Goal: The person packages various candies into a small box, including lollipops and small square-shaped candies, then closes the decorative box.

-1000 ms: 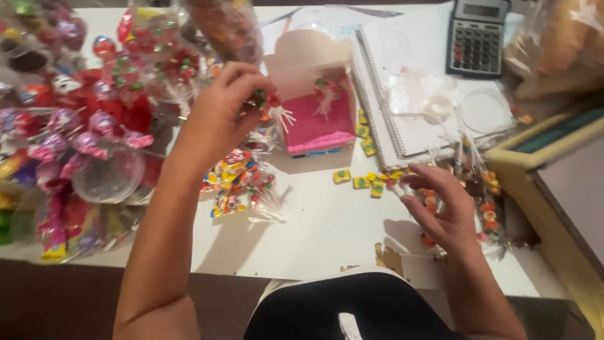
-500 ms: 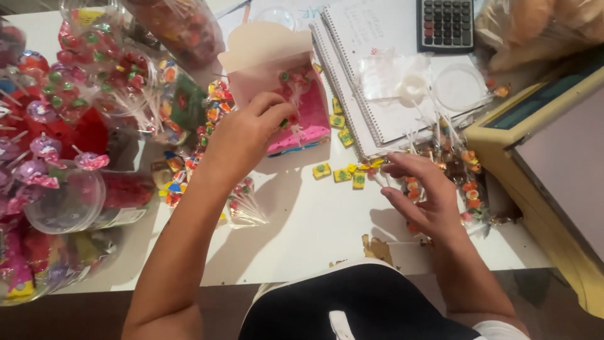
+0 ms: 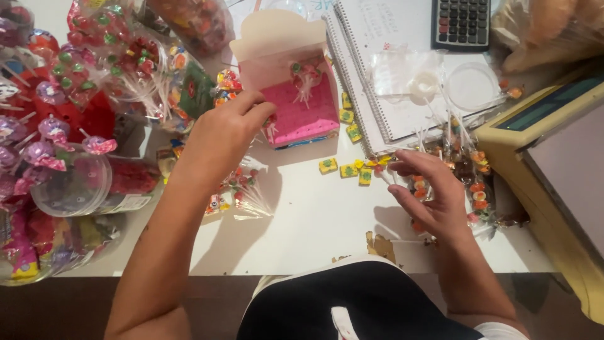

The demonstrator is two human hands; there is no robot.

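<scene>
My left hand reaches to the left edge of an open pink box with a pale flap. Its fingertips are pinched on a small wrapped candy with a white fringe. A similar fringed candy lies inside the box. My right hand hovers with fingers spread over a pile of clear packets of orange and red sweets, and nothing is gripped in it. Small yellow square candies lie between the two hands.
Wrapped lollipops and a clear tub crowd the left side. More candy packets lie under my left arm. A spiral notebook, a calculator and clear lids sit behind. A yellow-edged device stands at the right.
My left hand has come down from the back to the pink box's left edge. The view has shifted closer. My right hand stays over the packets.
</scene>
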